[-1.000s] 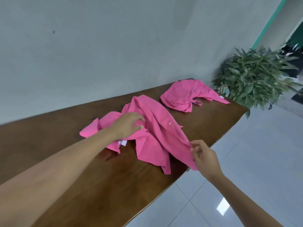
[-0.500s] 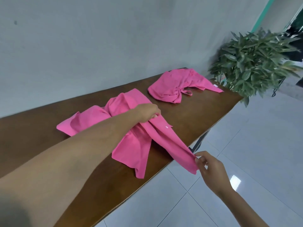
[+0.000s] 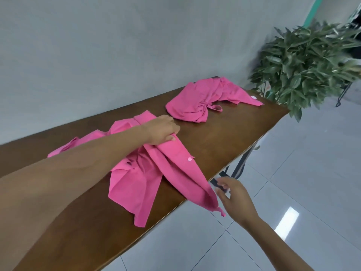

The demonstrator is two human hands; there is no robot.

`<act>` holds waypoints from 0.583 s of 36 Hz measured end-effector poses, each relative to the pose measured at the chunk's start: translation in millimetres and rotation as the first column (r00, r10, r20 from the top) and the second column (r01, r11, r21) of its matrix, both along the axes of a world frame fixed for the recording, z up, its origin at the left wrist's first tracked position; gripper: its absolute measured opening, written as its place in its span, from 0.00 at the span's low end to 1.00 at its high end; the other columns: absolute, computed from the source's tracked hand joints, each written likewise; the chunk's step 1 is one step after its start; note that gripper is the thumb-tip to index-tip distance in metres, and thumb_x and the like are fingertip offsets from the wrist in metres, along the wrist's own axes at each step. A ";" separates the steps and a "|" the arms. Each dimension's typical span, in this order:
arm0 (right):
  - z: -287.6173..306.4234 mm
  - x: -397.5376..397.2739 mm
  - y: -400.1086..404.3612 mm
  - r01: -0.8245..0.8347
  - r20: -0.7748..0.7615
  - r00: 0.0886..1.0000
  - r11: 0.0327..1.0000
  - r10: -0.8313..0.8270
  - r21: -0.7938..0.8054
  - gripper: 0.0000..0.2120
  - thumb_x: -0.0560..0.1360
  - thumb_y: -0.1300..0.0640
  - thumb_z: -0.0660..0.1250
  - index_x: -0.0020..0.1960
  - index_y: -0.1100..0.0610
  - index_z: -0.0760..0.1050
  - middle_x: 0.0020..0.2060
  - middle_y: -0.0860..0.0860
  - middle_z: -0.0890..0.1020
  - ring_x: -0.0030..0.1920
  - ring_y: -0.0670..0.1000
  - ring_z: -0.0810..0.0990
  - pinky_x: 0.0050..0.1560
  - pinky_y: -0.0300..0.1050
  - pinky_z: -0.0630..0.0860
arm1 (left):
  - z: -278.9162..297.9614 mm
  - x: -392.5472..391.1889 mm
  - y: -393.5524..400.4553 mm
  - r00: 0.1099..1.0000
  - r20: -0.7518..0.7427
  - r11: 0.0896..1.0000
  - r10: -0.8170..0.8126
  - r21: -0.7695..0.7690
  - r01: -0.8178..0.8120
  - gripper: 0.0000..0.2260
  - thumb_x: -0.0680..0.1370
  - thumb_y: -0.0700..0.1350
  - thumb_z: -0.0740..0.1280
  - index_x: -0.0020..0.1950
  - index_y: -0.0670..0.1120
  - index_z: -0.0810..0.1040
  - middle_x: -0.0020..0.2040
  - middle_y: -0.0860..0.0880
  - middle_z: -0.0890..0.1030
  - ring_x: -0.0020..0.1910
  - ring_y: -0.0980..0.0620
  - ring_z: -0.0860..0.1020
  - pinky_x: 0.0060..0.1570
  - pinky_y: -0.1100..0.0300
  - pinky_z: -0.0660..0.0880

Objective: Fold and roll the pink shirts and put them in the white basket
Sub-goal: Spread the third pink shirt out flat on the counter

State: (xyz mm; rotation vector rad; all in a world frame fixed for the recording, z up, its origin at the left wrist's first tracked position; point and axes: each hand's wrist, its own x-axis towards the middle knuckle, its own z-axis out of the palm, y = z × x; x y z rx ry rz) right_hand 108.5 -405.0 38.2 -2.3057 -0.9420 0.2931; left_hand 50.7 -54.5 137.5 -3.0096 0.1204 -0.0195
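The near pink shirt [image 3: 136, 173] lies crumpled on the brown counter [image 3: 214, 137] at the centre of the frame, with one long panel drawn out into a taut strip. That strip runs diagonally from centre frame down to the lower right, past the counter's front edge, and carries a small pale button [image 3: 189, 159] about midway. The left hand [image 3: 162, 132], reaching in from the lower left, forms the upper grip: its fingers are curled round a bunched part of the fabric at the strip's upper end, low over the counter. The right hand [image 3: 234, 198] sits just beside the strip's lower tip, off the counter edge and over the tiled floor [image 3: 293, 182]. Its fingers are spread and relaxed, and motion blur leaves it unclear whether any fingertip touches the cloth; it appears to hold nothing. The strip's long axis therefore points straight from the left-hand grip toward the right hand, which is the nearer hand to the free corner. Judged from this layout, the shirt is not yet spread flat, and the coming move depends on the right hand taking that lower corner. A second pink shirt [image 3: 205, 100] lies bunched further along the counter in the upper right, near a green plant [image 3: 304, 65]. No white basket is in view.
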 end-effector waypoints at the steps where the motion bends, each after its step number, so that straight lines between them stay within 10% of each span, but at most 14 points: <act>1: 4.9 0.6 10.5 -0.020 -0.011 1.000 0.999 0.020 0.026 0.12 0.79 0.45 0.65 0.61 0.44 0.76 0.53 0.38 0.78 0.53 0.40 0.77 0.49 0.41 0.79 | 6.9 -3.4 -2.4 1.000 -0.001 0.998 0.020 -0.062 -0.020 0.07 0.81 0.46 0.66 0.47 0.46 0.71 0.43 0.47 0.76 0.47 0.45 0.73 0.53 0.50 0.69; 9: 38.5 -25.5 107.1 -0.055 -0.090 0.992 0.948 0.087 0.312 0.21 0.81 0.43 0.63 0.70 0.51 0.71 0.61 0.44 0.77 0.61 0.45 0.75 0.60 0.45 0.73 | 46.3 -33.9 -10.0 0.995 0.013 0.988 0.095 -0.126 -0.093 0.07 0.83 0.46 0.64 0.49 0.44 0.70 0.41 0.48 0.76 0.41 0.46 0.74 0.41 0.51 0.66; 21: 64.1 -64.9 148.2 -0.101 0.011 0.994 0.901 0.107 0.422 0.10 0.81 0.61 0.64 0.42 0.51 0.71 0.35 0.44 0.75 0.37 0.42 0.73 0.38 0.37 0.65 | 51.9 -79.9 22.5 0.996 0.063 0.998 0.064 0.001 -0.064 0.14 0.81 0.61 0.63 0.46 0.51 0.70 0.43 0.50 0.77 0.45 0.46 0.75 0.48 0.49 0.71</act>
